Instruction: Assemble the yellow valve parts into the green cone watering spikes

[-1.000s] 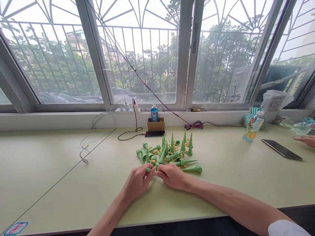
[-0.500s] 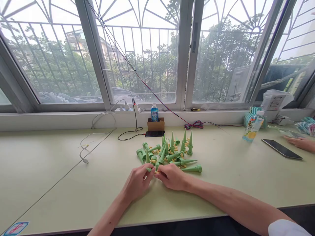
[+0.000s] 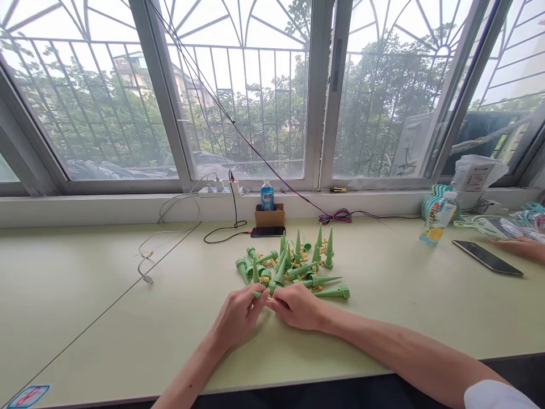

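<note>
My left hand (image 3: 240,312) is pinching a green spike (image 3: 257,293) narrowly between thumb and fingertips, just on the near side of the pile (image 3: 280,275). My right hand (image 3: 300,307) is sitting close against it, thumb and curled forefinger gripping what looks like a yellow fitting (image 3: 271,297); my fingers are hiding most of that hold. I am probably keeping both hands together because the parts are small and need steadying from two sides.

The pile is lying within easy reach, likely so that I am barely stretching. Its pieces are looking like smooth, matte plastic: long cones tapering to points, with ridged round collars and stubby yellow fittings. At its right edge, one upright spike (image 3: 329,250) is standing on its broad collar, while a lying spike (image 3: 336,292) is pointing its cap away from the pile.

Behind the pile, a glossy black phone (image 3: 268,232) is lying flat, perhaps placed there for its cable, and a cardboard box (image 3: 269,217) is holding a blue bottle (image 3: 267,196). Well right of the pile, another person's hand (image 3: 519,248) is resting above the pale, smooth desk (image 3: 128,341).
</note>
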{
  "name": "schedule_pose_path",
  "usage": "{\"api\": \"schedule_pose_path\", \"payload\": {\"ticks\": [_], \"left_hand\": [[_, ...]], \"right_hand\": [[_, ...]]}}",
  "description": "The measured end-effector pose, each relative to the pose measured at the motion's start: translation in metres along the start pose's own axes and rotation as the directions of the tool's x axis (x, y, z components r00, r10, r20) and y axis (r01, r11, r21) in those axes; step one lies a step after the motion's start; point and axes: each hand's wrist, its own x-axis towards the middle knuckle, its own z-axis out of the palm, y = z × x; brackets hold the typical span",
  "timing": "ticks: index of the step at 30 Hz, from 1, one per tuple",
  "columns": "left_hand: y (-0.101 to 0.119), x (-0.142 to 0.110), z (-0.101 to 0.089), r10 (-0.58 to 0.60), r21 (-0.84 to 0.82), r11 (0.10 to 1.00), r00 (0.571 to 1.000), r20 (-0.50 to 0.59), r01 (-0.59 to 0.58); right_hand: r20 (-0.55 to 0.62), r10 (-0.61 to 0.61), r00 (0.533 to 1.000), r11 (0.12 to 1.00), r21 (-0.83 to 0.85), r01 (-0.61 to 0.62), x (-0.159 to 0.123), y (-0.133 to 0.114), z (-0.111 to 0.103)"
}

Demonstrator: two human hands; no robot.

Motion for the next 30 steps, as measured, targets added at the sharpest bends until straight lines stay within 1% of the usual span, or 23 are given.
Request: {"api": "schedule_pose_path", "payload": {"ticks": [9, 16, 21, 30], "left_hand": [[0.0024, 0.0013, -0.0009, 0.012, -0.001, 1.000, 1.000, -0.020, -0.012], [0.0004, 0.0002, -0.0002, 0.002, -0.008, 1.000, 1.000, -0.003, -0.002], [0.0011, 0.0006, -0.0009, 0.006, -0.001, 1.000, 1.000, -0.011, -0.006], [-0.0002, 0.0005, -0.0002, 0.023, 0.014, 1.000, 1.000, -0.005, -0.023]], "right_hand": [[0.021, 0.003, 1.000, 1.000, -0.009, -0.002, 0.0000, -0.0035, -0.0027], [0.001, -0.030, 1.000, 0.999, -0.012, 0.030, -0.0009, -0.0008, -0.0001], [0.005, -0.044, 0.999, 0.999, -0.027, 0.044, -0.0003, -0.0008, -0.0007], [0.024, -0.017, 1.000, 0.998, -0.057, 0.019, 0.0005, -0.0035, -0.0021]]}}
